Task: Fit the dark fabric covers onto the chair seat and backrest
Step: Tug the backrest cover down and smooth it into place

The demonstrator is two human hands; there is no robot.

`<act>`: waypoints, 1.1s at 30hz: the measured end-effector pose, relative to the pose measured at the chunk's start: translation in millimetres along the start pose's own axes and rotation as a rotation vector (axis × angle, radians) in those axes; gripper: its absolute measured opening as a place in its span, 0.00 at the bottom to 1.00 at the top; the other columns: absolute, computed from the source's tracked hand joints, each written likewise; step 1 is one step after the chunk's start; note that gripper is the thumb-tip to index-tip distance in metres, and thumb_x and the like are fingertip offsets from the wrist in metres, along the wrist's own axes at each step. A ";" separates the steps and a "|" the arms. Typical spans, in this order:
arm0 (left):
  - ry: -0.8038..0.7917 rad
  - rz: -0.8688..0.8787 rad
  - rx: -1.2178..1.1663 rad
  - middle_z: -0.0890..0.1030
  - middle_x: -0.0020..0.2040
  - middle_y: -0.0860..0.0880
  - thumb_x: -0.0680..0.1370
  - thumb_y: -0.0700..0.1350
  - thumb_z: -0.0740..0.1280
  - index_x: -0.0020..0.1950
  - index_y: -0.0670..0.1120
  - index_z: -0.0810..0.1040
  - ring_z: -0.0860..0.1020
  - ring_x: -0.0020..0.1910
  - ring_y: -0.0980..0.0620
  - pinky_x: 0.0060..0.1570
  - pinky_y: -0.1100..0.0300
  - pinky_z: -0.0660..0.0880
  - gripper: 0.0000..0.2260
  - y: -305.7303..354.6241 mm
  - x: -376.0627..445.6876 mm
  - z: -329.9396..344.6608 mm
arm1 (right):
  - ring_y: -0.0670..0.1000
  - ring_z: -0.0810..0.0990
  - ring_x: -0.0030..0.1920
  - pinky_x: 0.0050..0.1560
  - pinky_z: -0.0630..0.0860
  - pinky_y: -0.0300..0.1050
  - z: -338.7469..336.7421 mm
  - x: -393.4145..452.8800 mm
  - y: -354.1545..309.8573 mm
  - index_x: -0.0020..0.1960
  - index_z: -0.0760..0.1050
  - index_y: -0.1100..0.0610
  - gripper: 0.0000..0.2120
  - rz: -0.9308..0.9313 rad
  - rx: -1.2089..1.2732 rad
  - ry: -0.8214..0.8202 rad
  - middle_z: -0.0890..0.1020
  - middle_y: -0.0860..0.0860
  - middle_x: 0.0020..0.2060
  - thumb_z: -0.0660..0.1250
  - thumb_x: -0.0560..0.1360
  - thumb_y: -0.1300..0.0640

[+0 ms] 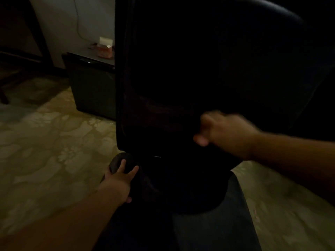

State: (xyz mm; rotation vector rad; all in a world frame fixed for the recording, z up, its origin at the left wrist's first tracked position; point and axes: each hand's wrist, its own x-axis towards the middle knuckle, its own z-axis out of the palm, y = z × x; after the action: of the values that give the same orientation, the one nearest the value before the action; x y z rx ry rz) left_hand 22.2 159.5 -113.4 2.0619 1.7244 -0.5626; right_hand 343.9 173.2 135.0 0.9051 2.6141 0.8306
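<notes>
Two hands [117, 183] [223, 131], one covered chair [181, 78], one box [105, 48].

I see both forearms bare, no sleeves in view; left hand [118, 182] and right hand [223, 130] ungloved, right one motion-blurred

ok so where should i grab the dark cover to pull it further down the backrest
Probably the bottom hem of the dark cover, coming from below at its two lower corners. The fabric hangs taut over the backrest, so only that free edge offers a pinch. The right hand already grips there; the left hand sits lower.
</notes>
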 end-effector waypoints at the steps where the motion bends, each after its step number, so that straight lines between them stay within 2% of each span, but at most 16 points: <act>1: 0.004 -0.008 -0.018 0.30 0.84 0.39 0.71 0.59 0.80 0.84 0.64 0.35 0.42 0.85 0.36 0.81 0.32 0.48 0.59 -2.8 4.3 3.5 | 0.60 0.77 0.51 0.34 0.77 0.51 -16.2 3.8 14.6 0.55 0.80 0.48 0.06 0.152 0.016 0.174 0.73 0.55 0.55 0.70 0.79 0.49; 3: -0.030 -0.035 -0.026 0.28 0.83 0.41 0.70 0.61 0.80 0.83 0.67 0.34 0.44 0.85 0.34 0.81 0.32 0.49 0.60 -5.2 10.1 6.0 | 0.56 0.73 0.51 0.45 0.72 0.49 -29.6 7.5 37.5 0.54 0.79 0.47 0.05 0.419 0.008 0.368 0.73 0.51 0.52 0.65 0.82 0.49; 5: -0.049 -0.046 -0.024 0.27 0.83 0.41 0.70 0.61 0.81 0.82 0.67 0.33 0.43 0.85 0.33 0.80 0.29 0.51 0.61 -4.0 15.4 5.0 | 0.53 0.72 0.52 0.49 0.66 0.45 -14.2 10.7 34.3 0.56 0.79 0.45 0.09 0.533 0.019 0.459 0.74 0.49 0.53 0.62 0.81 0.53; 7: -0.070 -0.030 -0.016 0.28 0.83 0.39 0.71 0.59 0.81 0.83 0.66 0.34 0.41 0.85 0.34 0.79 0.28 0.50 0.61 -3.7 18.4 1.3 | 0.53 0.75 0.53 0.48 0.72 0.46 13.0 16.3 3.2 0.54 0.81 0.44 0.09 0.477 0.114 0.426 0.76 0.48 0.53 0.63 0.80 0.52; 9: -0.056 -0.016 -0.024 0.29 0.83 0.39 0.70 0.59 0.81 0.84 0.65 0.35 0.41 0.85 0.36 0.79 0.28 0.49 0.61 -6.5 21.3 5.1 | 0.59 0.78 0.49 0.37 0.79 0.51 43.9 19.4 -33.6 0.47 0.83 0.47 0.01 0.307 0.196 0.268 0.77 0.52 0.51 0.74 0.76 0.51; 10: -0.047 -0.016 -0.043 0.28 0.83 0.40 0.68 0.59 0.82 0.83 0.67 0.35 0.40 0.85 0.35 0.79 0.27 0.49 0.63 -8.0 25.4 9.7 | 0.60 0.77 0.47 0.31 0.78 0.51 60.5 18.1 -47.3 0.43 0.83 0.47 0.01 0.182 0.187 0.186 0.76 0.54 0.50 0.75 0.73 0.52; 13: 0.022 -0.052 -0.085 0.26 0.82 0.45 0.60 0.62 0.84 0.76 0.75 0.29 0.37 0.84 0.32 0.75 0.25 0.57 0.68 -14.4 36.0 29.7 | 0.58 0.77 0.45 0.27 0.68 0.44 76.9 10.8 -60.9 0.37 0.81 0.46 0.11 0.054 0.217 0.039 0.76 0.52 0.47 0.62 0.73 0.49; 15: 0.049 -0.051 -0.090 0.25 0.82 0.48 0.59 0.62 0.84 0.73 0.76 0.27 0.37 0.84 0.33 0.73 0.24 0.61 0.69 -17.8 40.8 38.9 | 0.59 0.80 0.46 0.28 0.70 0.43 53.0 12.5 -52.2 0.43 0.82 0.47 0.06 0.098 0.244 0.150 0.76 0.53 0.50 0.67 0.76 0.50; 17: 0.036 -0.054 -0.109 0.23 0.80 0.49 0.60 0.62 0.84 0.74 0.76 0.28 0.38 0.84 0.32 0.72 0.23 0.62 0.68 -16.6 38.6 37.7 | 0.57 0.81 0.47 0.34 0.79 0.49 11.0 18.9 -25.9 0.47 0.83 0.45 0.03 0.251 0.238 0.314 0.78 0.50 0.50 0.74 0.76 0.53; 19: 0.018 -0.033 -0.105 0.20 0.76 0.49 0.61 0.62 0.84 0.72 0.76 0.24 0.37 0.84 0.32 0.71 0.22 0.61 0.69 -16.3 41.2 36.9 | 0.51 0.80 0.48 0.45 0.81 0.50 -16.5 27.2 7.7 0.47 0.81 0.41 0.07 0.446 0.263 0.489 0.80 0.44 0.48 0.72 0.78 0.54; 21: 0.016 -0.037 -0.103 0.19 0.74 0.50 0.61 0.62 0.84 0.70 0.76 0.23 0.38 0.84 0.32 0.71 0.22 0.62 0.69 -18.9 44.3 37.1 | 0.54 0.77 0.52 0.49 0.79 0.50 -16.6 35.1 14.0 0.51 0.81 0.45 0.02 0.568 0.281 0.614 0.77 0.47 0.53 0.70 0.80 0.51; 23: 0.016 -0.028 -0.111 0.22 0.79 0.50 0.62 0.61 0.84 0.72 0.77 0.27 0.39 0.84 0.31 0.72 0.24 0.63 0.68 -19.3 41.9 38.0 | 0.61 0.70 0.52 0.43 0.79 0.54 13.5 39.4 -7.2 0.59 0.80 0.52 0.09 0.490 0.126 0.628 0.71 0.54 0.58 0.67 0.83 0.49; 26: 0.014 -0.025 -0.110 0.24 0.81 0.49 0.64 0.59 0.84 0.75 0.77 0.31 0.41 0.84 0.30 0.74 0.25 0.63 0.65 -17.2 41.1 38.5 | 0.63 0.69 0.54 0.49 0.77 0.59 37.1 31.8 -17.5 0.69 0.76 0.54 0.24 0.369 0.029 0.490 0.68 0.58 0.63 0.70 0.76 0.45; 29: -0.001 -0.039 -0.091 0.21 0.79 0.50 0.63 0.62 0.84 0.66 0.81 0.22 0.39 0.84 0.31 0.73 0.24 0.63 0.68 -14.7 43.4 33.6 | 0.64 0.71 0.56 0.50 0.76 0.59 14.2 36.5 1.4 0.62 0.82 0.54 0.22 0.493 0.095 0.572 0.71 0.61 0.64 0.71 0.77 0.38; 31: -0.003 -0.059 -0.064 0.19 0.78 0.51 0.60 0.64 0.84 0.59 0.81 0.18 0.37 0.84 0.32 0.71 0.22 0.63 0.69 -16.2 51.5 36.3 | 0.63 0.71 0.55 0.48 0.76 0.55 1.3 48.9 5.6 0.54 0.84 0.56 0.16 0.588 0.117 0.650 0.76 0.63 0.60 0.69 0.82 0.43; 33: 0.009 -0.069 -0.076 0.20 0.78 0.51 0.61 0.64 0.84 0.61 0.80 0.18 0.37 0.84 0.31 0.71 0.23 0.63 0.70 -17.4 54.2 40.8 | 0.60 0.69 0.55 0.48 0.74 0.54 0.7 61.2 -1.6 0.51 0.83 0.58 0.13 0.626 0.125 0.698 0.77 0.61 0.58 0.69 0.82 0.48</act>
State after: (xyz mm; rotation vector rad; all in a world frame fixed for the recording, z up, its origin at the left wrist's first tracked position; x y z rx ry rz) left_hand 11.6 185.3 -177.6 1.9626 1.7997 -0.5014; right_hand 296.0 211.1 130.4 1.7955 2.9933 1.3392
